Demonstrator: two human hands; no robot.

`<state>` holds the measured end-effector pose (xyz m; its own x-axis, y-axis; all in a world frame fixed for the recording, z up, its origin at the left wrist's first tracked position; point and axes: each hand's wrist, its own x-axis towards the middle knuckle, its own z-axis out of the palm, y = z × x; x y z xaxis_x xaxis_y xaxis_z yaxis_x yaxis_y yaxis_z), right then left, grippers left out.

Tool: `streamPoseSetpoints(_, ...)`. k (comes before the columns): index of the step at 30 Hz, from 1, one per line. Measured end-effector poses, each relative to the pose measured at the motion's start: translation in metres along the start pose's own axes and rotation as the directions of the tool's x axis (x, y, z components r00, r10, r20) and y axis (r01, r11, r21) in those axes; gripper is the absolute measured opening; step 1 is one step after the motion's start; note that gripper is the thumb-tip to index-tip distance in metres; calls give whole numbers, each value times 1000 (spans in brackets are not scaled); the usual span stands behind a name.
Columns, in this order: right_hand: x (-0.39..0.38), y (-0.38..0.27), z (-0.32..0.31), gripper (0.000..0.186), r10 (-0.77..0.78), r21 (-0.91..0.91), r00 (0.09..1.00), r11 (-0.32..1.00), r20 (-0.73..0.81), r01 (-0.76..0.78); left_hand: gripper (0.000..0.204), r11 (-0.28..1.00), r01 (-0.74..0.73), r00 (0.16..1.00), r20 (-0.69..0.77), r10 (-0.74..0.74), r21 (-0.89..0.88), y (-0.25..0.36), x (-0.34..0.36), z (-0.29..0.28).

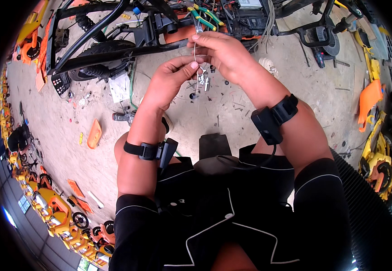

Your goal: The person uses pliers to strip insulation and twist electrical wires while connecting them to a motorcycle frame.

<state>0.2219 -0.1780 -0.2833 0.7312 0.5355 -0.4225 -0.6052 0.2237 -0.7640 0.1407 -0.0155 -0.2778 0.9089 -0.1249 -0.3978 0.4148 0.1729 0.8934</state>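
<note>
A thin wire [195, 52] runs upright between my two hands, in front of a black tubular frame [130, 51]. My left hand [172, 80] is closed, pinching the wire low down between thumb and forefinger. Higher up, the fingers of my right hand [223, 53] close on the same wire. Small silvery metal parts [203, 79] show just below my left fingertips; whether they hang or lie on the floor, I cannot tell. Pliers with green and yellow handles [207, 17] rest on the frame beyond my fingers.
A dark tyre [101, 56] sits inside the frame. On the concrete floor are a white sheet [120, 87], an orange plastic piece [94, 134], a power drill [320, 53] and scattered small parts. Yellow and orange machines [53, 210] line the left; yellow pieces [376, 156] lie right.
</note>
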Motion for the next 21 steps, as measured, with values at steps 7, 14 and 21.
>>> streamPoseSetpoints(7,0,-15,-12,20,-48,15,999,999,13,47,24,986,18,1000,-17,-21,-163,-3,-2,-18)
streamPoseSetpoints(14,0,-15,-16,18,-32,30,998,999,-46,34,27,903,9,999,43,10,-430,3,-6,-27)
streamPoseSetpoints(21,4,-15,-17,18,9,76,998,997,-63,-4,26,815,-41,995,52,87,-578,-3,3,-37)
